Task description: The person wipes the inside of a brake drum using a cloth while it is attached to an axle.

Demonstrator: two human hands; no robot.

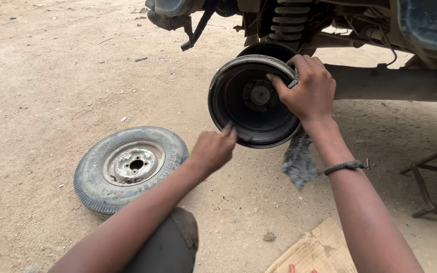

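Head view: brake drum (251, 101) on hub under vehicle (380, 30). Our right hand (309, 91) fingers curl over drum's upper rim with rag (298, 161); left hand (212, 149) fingertips press lower rim. We'd better keep pull even, drum square.

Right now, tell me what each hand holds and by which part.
The right hand grips the round dark metal brake drum by its upper right rim, with a grey rag hanging under it. The left hand touches the drum's lower rim.
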